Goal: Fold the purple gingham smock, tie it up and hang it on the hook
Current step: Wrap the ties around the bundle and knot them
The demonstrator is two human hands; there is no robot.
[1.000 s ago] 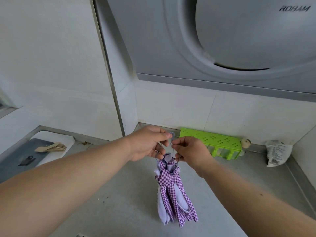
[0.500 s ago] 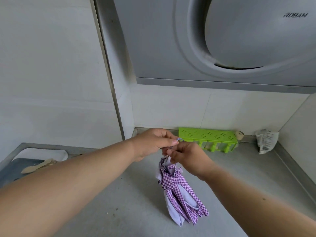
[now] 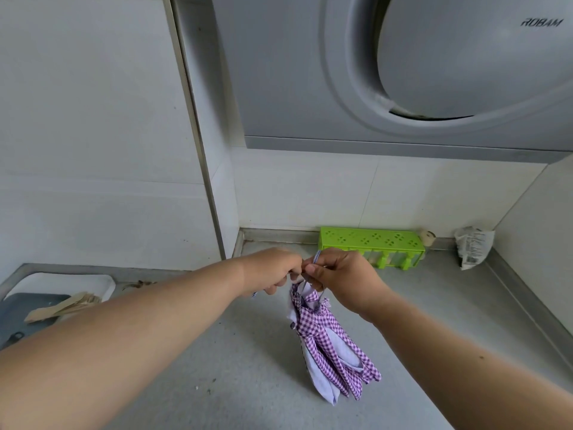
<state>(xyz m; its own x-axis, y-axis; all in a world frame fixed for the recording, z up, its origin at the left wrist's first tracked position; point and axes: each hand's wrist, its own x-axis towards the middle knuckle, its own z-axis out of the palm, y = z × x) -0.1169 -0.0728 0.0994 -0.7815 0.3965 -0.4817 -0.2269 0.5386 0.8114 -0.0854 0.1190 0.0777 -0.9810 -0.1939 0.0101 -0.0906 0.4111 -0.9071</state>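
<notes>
The purple gingham smock [image 3: 325, 342] dangles bundled above the surface [image 3: 248, 383], in front of the green rack [image 3: 370, 243]. Left hand [image 3: 273, 271] and right hand [image 3: 341, 280] both pinch its thin tie [image 3: 316, 257]. It looks light and floppy; best held by that tie.

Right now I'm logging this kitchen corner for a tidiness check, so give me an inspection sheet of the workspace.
Surface: grey countertop, speckled with small crumbs.
Job's things: purple gingham smock, folded into a bundle, hanging in the air by its thin string; no hook seen.
Clutter: green perforated rack at the back wall; crumpled packet in the right corner; wooden utensil on a dark board at left.
Grippers: left hand and right hand both pinch the string above the bundle.
Cables: nothing seen.
Surroundings: white tiled walls; grey range hood overhead.
</notes>
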